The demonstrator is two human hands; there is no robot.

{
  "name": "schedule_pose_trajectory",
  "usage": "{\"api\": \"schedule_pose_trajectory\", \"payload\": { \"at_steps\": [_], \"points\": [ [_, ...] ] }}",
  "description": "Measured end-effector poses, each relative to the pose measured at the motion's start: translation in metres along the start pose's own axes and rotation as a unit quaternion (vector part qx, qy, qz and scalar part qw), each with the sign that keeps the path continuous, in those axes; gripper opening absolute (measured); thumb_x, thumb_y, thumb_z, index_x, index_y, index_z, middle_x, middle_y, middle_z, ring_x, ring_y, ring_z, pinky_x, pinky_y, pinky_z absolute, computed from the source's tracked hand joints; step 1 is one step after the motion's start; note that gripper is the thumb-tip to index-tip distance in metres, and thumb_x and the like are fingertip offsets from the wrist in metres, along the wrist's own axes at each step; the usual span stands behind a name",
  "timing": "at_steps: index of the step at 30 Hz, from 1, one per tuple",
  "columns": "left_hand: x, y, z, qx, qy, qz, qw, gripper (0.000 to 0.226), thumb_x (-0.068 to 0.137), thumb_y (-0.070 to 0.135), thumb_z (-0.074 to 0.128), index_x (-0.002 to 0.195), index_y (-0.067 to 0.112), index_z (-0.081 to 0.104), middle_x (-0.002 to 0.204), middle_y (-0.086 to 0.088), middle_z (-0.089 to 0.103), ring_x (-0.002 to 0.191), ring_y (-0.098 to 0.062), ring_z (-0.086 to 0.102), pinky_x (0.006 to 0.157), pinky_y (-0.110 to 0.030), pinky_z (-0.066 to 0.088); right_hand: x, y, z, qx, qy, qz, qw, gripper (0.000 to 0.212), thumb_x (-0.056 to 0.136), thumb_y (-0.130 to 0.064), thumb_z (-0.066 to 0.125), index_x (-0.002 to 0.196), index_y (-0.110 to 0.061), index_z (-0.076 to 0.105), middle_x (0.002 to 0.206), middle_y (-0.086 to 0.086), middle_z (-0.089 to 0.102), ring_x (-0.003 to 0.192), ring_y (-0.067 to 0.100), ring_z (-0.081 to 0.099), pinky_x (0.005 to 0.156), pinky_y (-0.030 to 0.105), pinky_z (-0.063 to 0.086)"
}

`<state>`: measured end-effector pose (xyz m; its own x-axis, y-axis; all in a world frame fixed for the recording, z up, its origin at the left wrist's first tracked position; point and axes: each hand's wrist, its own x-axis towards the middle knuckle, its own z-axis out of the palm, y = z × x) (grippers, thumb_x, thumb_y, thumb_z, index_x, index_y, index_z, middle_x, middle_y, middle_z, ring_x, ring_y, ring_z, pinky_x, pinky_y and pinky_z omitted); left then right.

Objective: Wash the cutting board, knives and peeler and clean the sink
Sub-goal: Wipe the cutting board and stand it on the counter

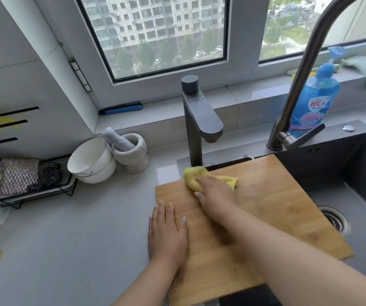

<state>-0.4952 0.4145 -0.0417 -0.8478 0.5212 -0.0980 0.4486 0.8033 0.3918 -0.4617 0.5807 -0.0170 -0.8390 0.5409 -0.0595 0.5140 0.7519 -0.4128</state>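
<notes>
A wooden cutting board (277,202) lies flat across the left part of the dark sink (358,173), partly over the counter. My right hand (216,195) presses a yellow cloth (194,176) onto the board's far left corner. Flat on the board's left edge rests my left hand (167,233), fingers spread and holding nothing. No knives or peeler can be made out.
Two taps rise behind the board: a dark square one (197,120) and a tall curved one (296,85). A blue dish soap bottle (314,100) stands behind them. White bowls (91,161), a stone mortar (131,151) and a sponge rack (27,180) sit on the left counter.
</notes>
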Motion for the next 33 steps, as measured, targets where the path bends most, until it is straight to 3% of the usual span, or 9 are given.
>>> {"api": "schedule_pose_trajectory", "payload": {
  "at_steps": [2, 5, 10, 15, 18, 22, 26, 30, 33],
  "points": [
    [0.0, 0.001, 0.001, 0.006, 0.008, 0.002, 1.0, 0.061, 0.1, 0.046, 0.025, 0.154, 0.022, 0.012, 0.162, 0.003, -0.001, 0.149, -0.014, -0.006, 0.121, -0.031, -0.003, -0.01, -0.026, 0.013, -0.018, -0.033, -0.111, 0.993, 0.046, 0.097, -0.029, 0.047, 0.142, -0.03, 0.04, 0.15, -0.004, 0.039, 0.14, 0.017, 0.031, 0.11, 0.032, 0.024],
    [0.001, 0.001, 0.002, 0.033, 0.012, -0.004, 0.999, 0.061, 0.101, 0.045, 0.023, 0.154, 0.02, 0.008, 0.163, 0.002, -0.003, 0.149, -0.013, -0.007, 0.12, -0.031, -0.007, -0.005, -0.011, 0.017, -0.04, -0.052, -0.165, 0.984, 0.048, 0.099, -0.02, 0.039, 0.146, -0.031, 0.035, 0.155, -0.009, 0.03, 0.144, 0.013, 0.022, 0.114, 0.032, 0.02],
    [-0.001, 0.002, 0.002, 0.024, 0.002, -0.02, 1.0, 0.062, 0.101, 0.045, 0.02, 0.155, 0.019, 0.004, 0.162, 0.004, -0.006, 0.148, -0.01, -0.009, 0.12, -0.031, -0.009, 0.017, 0.084, -0.027, -0.003, 0.01, 0.003, 1.0, 0.046, 0.098, -0.022, 0.041, 0.141, -0.036, 0.041, 0.152, -0.003, 0.036, 0.138, 0.019, 0.035, 0.112, 0.034, 0.029],
    [-0.001, 0.0, 0.004, 0.011, 0.006, -0.025, 1.0, 0.063, 0.101, 0.045, 0.022, 0.155, 0.018, 0.007, 0.162, 0.005, -0.005, 0.148, -0.01, -0.01, 0.12, -0.032, -0.008, -0.008, 0.152, -0.059, 0.016, 0.075, 0.164, 0.983, 0.043, 0.098, -0.026, 0.047, 0.141, -0.022, 0.044, 0.15, 0.01, 0.039, 0.14, 0.025, 0.031, 0.11, 0.038, 0.028],
    [-0.001, 0.001, 0.005, 0.011, 0.005, -0.027, 1.0, 0.063, 0.1, 0.046, 0.022, 0.155, 0.018, 0.007, 0.162, 0.005, -0.004, 0.148, -0.01, -0.009, 0.121, -0.032, -0.007, -0.036, 0.113, -0.032, 0.023, 0.071, 0.143, 0.987, 0.041, 0.1, -0.03, 0.043, 0.141, -0.025, 0.045, 0.149, 0.004, 0.042, 0.136, 0.024, 0.038, 0.108, 0.035, 0.03],
    [0.0, -0.001, 0.006, 0.014, 0.008, -0.024, 1.0, 0.063, 0.1, 0.046, 0.022, 0.155, 0.018, 0.008, 0.162, 0.004, -0.002, 0.148, -0.011, -0.007, 0.121, -0.034, -0.004, -0.073, 0.075, -0.01, 0.008, 0.013, -0.04, 0.999, 0.044, 0.1, -0.025, 0.045, 0.142, -0.034, 0.042, 0.152, -0.011, 0.035, 0.143, 0.011, 0.026, 0.114, 0.026, 0.019],
    [0.0, -0.001, 0.005, 0.012, 0.006, -0.018, 1.0, 0.063, 0.1, 0.046, 0.023, 0.155, 0.017, 0.009, 0.162, 0.004, -0.001, 0.148, -0.011, -0.006, 0.121, -0.034, -0.004, -0.064, 0.134, -0.041, 0.056, 0.022, 0.089, 0.994, 0.044, 0.097, -0.025, 0.045, 0.139, -0.039, 0.044, 0.151, -0.004, 0.038, 0.138, 0.021, 0.036, 0.112, 0.037, 0.03],
    [0.001, -0.003, 0.007, 0.008, 0.006, -0.015, 1.0, 0.063, 0.1, 0.046, 0.024, 0.155, 0.017, 0.01, 0.162, 0.003, 0.001, 0.149, -0.012, -0.005, 0.121, -0.035, -0.004, -0.085, 0.146, -0.048, 0.048, 0.109, 0.201, 0.972, 0.033, 0.098, -0.029, 0.043, 0.13, -0.024, 0.051, 0.136, 0.006, 0.051, 0.121, 0.03, 0.048, 0.094, 0.041, 0.041],
    [0.002, -0.004, 0.008, 0.007, 0.01, -0.015, 1.0, 0.063, 0.1, 0.045, 0.025, 0.155, 0.017, 0.011, 0.162, 0.003, 0.002, 0.149, -0.012, -0.004, 0.121, -0.035, -0.003, -0.11, 0.092, -0.022, 0.076, 0.091, 0.146, 0.982, 0.036, 0.1, -0.03, 0.041, 0.134, -0.028, 0.05, 0.142, 0.003, 0.049, 0.129, 0.024, 0.045, 0.103, 0.036, 0.035]
  ]
}}
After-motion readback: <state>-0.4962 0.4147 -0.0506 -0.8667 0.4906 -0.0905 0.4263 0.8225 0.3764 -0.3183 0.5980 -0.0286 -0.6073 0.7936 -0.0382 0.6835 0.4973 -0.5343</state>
